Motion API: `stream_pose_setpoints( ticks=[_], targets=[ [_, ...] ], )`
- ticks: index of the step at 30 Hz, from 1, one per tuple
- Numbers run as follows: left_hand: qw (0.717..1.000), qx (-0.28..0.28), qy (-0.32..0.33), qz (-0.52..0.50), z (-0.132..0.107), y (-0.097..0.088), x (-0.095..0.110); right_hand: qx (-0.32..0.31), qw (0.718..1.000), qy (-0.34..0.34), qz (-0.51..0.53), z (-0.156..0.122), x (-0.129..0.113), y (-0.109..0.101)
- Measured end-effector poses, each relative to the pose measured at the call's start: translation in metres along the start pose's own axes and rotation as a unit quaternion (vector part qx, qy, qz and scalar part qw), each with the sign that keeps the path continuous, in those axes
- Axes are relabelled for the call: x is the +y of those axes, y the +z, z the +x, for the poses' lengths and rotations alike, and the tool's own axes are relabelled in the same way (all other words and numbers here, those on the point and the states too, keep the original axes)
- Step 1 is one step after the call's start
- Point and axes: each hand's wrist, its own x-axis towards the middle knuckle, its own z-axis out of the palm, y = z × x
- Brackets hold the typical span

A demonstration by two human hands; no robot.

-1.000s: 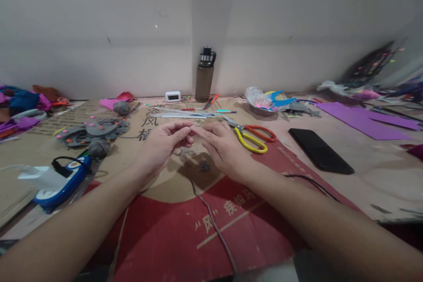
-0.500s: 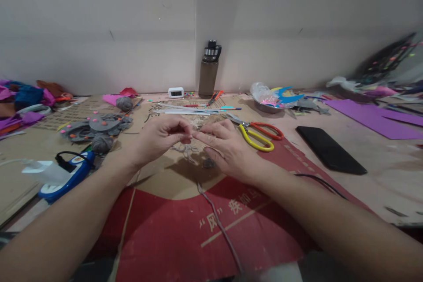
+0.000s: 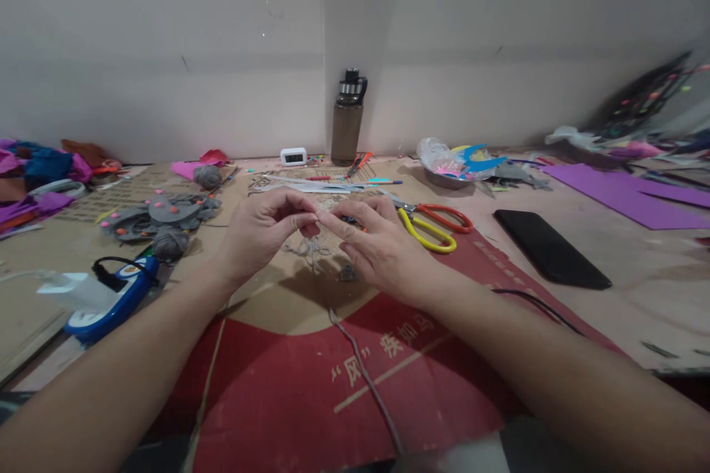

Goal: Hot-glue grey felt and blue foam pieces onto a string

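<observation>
My left hand is closed in a pinch, thumb against forefinger, above the cardboard. Loops of thin grey yarn hang just under these fingertips. My right hand meets the left at the fingertips, its forefinger reaching to the left thumb and its other fingers bent. Whatever lies between the right fingers is too small to make out. A strand of grey yarn runs down over the red print towards me. Beneath the right hand is a small dark grey lump.
Yellow-and-red-handled scissors lie right of my hands, and a black phone farther right. A blue power strip and grey yarn ball are at left. Behind stand a bottle, a small clock and a metal bowl.
My fingertips stay together, with the right fingers slightly shifted and the left pinch a little tighter. The whole view has moved slightly; the things on the table lie as before.
</observation>
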Motion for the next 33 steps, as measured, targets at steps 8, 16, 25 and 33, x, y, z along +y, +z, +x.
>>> stream_pose_setpoints(
  ticks=[8,16,25,33],
  targets=[
    [0.991,0.027,-0.074,-0.111,0.003,0.005,-0.004,-0.025,0.998,0.017,-0.063,0.000,0.000,-0.003],
    [0.989,-0.007,-0.118,-0.089,0.006,0.005,-0.003,-0.056,0.981,0.031,-0.181,-0.001,-0.004,-0.005],
    [0.967,-0.081,-0.205,-0.125,0.010,0.006,-0.014,-0.064,0.984,0.043,-0.161,-0.004,-0.002,-0.005],
    [0.959,-0.034,-0.182,-0.214,0.007,0.007,-0.001,0.027,0.987,0.125,-0.094,0.003,0.017,-0.015]
  ],
)
